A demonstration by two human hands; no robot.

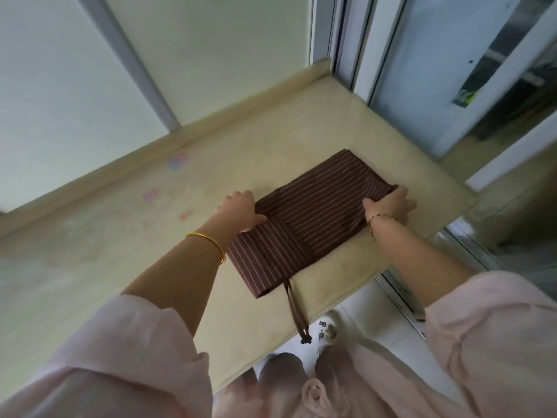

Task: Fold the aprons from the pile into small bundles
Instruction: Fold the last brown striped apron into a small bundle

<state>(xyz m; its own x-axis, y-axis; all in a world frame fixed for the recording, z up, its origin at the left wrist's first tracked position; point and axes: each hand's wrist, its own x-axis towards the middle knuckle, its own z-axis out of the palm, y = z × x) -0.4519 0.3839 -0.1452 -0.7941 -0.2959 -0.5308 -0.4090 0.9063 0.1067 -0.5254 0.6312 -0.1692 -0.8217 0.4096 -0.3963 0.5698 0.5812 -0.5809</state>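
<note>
The wide pale-beige stone ledge (120,251) is bearing the brown white-striped cloth apron (313,212), lying flat as a folded strip near its right end, ready for creasing. The left hand (241,210) is gripping the apron's left edge and the right hand (388,206) is pinching the bunched right edge, probably to fold it across. The brown tie strap (295,306) is dangling off the near rim.

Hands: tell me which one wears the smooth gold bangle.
The left hand, at the left edge of the apron. Its bangle is a smooth bright gold hoop; the right hand wears a thinner, darker bracelet.
</note>
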